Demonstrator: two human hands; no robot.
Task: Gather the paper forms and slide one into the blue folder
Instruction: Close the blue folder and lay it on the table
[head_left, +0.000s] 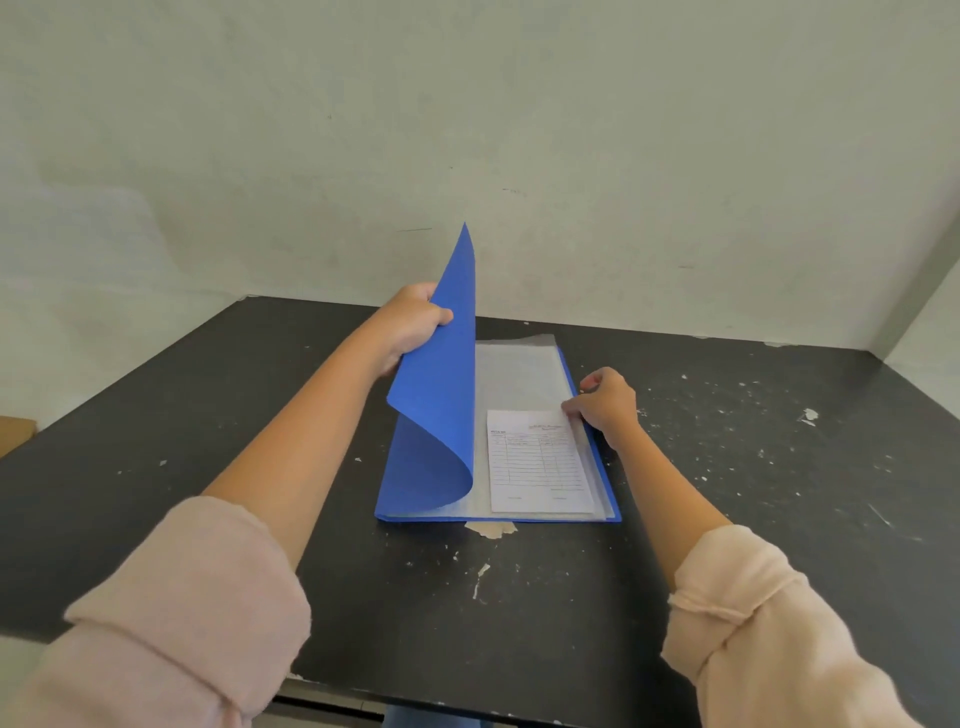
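The blue folder (441, 395) lies open on the black, paint-flecked surface (753, 467), its spine toward the left. The left grip (410, 327) clenches the front cover's far edge, thumb on the inner face, and holds it lifted and curled upward. Just right of that grip, the clear plastic sleeves (514, 374) lie flat inside the folder. The paper form (537, 462), a ruled printed sheet, sits on the sleeves' near half; whether it is under the top sleeve cannot be told. The right grip (605, 402) pinches at the form's far right corner, fingers curled on the sleeve edge there. Pale pink sleeves (208, 597) are pushed up both forearms.
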